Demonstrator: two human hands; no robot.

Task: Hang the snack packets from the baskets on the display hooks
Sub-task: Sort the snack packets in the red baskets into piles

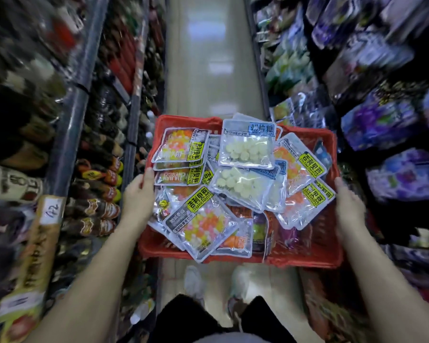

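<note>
A red plastic basket [315, 246] is carried in front of me, above the aisle floor. It is heaped with several clear snack packets [245, 149]: some hold pale round sweets under blue labels, others hold orange, pink and yellow pieces [203, 226] under yellow-green labels. My left hand [138, 196] grips the basket's left rim, thumb over the edge. My right hand [348, 201] grips the right rim the same way. Hanging packets on the right [379, 125] hide the display hooks.
A narrow shop aisle with a shiny pale floor [208, 58] runs ahead. Shelves of bottles [97, 191] line the left, close to my left arm. Hanging purple and green packets crowd the right side. My shoes [195, 283] show below the basket.
</note>
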